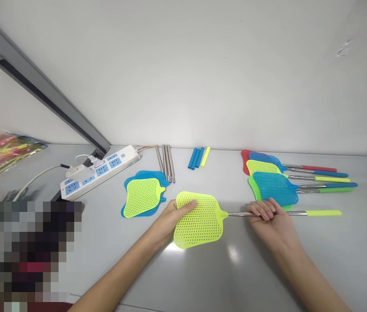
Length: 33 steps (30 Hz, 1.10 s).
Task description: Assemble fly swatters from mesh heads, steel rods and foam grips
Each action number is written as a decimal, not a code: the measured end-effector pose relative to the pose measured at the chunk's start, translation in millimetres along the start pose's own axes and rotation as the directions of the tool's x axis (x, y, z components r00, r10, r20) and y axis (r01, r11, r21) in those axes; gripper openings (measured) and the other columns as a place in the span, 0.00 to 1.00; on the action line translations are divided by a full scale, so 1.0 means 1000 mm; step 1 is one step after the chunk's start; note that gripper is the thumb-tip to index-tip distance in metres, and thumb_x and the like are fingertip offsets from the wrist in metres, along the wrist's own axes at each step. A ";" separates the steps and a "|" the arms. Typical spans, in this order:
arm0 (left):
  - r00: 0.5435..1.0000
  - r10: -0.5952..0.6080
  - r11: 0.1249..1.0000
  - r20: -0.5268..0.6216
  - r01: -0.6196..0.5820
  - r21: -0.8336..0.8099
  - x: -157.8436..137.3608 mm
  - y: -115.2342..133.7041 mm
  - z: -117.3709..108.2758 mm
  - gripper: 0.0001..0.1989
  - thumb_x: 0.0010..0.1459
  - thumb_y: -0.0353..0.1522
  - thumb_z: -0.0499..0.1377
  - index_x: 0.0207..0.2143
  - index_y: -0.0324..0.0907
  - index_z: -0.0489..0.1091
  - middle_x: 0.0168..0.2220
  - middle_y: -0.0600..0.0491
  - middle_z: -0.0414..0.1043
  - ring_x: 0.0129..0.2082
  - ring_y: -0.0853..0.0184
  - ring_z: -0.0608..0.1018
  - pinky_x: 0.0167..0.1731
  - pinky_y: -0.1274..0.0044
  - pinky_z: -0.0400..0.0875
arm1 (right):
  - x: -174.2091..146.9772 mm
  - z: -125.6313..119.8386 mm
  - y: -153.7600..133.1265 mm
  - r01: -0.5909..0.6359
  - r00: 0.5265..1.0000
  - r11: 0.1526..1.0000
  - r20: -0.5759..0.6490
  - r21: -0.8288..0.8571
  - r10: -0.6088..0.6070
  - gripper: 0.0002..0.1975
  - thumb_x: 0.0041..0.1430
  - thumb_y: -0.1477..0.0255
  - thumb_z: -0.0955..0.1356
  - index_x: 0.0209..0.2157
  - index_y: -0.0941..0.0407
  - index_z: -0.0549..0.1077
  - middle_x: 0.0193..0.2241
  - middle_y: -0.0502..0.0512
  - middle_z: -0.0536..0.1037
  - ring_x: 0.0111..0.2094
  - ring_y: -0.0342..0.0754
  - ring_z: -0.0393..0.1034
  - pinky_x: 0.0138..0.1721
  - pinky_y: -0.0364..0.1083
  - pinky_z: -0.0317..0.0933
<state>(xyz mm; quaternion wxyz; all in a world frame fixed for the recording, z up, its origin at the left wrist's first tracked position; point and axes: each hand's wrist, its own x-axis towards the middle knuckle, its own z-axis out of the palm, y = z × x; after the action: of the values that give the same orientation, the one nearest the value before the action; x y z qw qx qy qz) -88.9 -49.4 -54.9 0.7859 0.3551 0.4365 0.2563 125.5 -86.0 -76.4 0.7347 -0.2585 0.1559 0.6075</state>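
Observation:
A yellow fly swatter point(199, 221) lies across both my hands, its metal rod and yellow grip pointing right. My left hand point(174, 216) pinches the left edge of its perforated head, thumb on top and fingers hidden beneath. Around the metal rod, the fingers of my right hand point(270, 219) are curled. Just beyond that hand, several whole fly swatters point(276, 188) in red, blue, yellow and green lie overlapped. Left of my left hand is a small stack of loose swatter heads, a yellow head point(142, 197) on top of blue ones point(151, 175).
Several metal rods point(167, 162) lie near the wall, with blue sleeves point(195, 158) and a yellow sleeve point(205, 157) to their right. A white power strip point(102, 171) with plugs and cables sits at the left, near a grey metal post point(50, 86). Bagged colourful items point(4, 151) lie far left.

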 end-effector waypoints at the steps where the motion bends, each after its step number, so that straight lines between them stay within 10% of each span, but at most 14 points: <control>1: 1.000 0.003 1.000 0.016 -0.003 0.017 0.000 0.000 0.000 0.16 0.50 0.38 0.55 0.37 0.36 0.69 0.38 0.43 0.71 0.35 0.62 0.74 0.35 0.74 0.67 | 0.001 0.000 -0.002 0.008 1.000 1.000 -0.003 0.007 -0.008 0.14 0.52 0.80 0.56 0.18 0.56 0.44 0.13 0.42 0.41 0.12 0.37 0.42 0.15 0.39 0.48; 13: 0.995 0.016 0.997 0.094 -0.023 0.075 0.001 -0.022 0.010 0.19 0.51 0.39 0.54 0.42 0.37 0.67 0.40 0.43 0.70 0.37 0.61 0.73 0.36 0.73 0.67 | -0.001 0.001 -0.008 0.286 0.957 0.951 0.088 -0.117 -0.277 0.18 0.50 0.77 0.60 0.18 0.56 0.40 0.14 0.43 0.37 0.13 0.38 0.35 0.13 0.40 0.40; 33: 0.999 -0.017 0.997 0.047 0.021 -0.075 0.004 -0.016 0.003 0.18 0.51 0.37 0.55 0.43 0.37 0.66 0.42 0.42 0.69 0.38 0.61 0.73 0.38 0.72 0.66 | -0.003 0.002 0.008 0.121 0.992 0.991 0.046 -0.057 -0.118 0.17 0.49 0.78 0.60 0.18 0.56 0.43 0.14 0.42 0.39 0.13 0.37 0.39 0.15 0.39 0.45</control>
<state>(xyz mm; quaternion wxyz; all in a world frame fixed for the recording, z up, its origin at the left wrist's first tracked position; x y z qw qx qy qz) -82.6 -57.5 -68.8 0.8110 0.3269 0.4117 0.2568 116.5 -86.1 -75.0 0.7649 -0.2762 0.1061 0.5722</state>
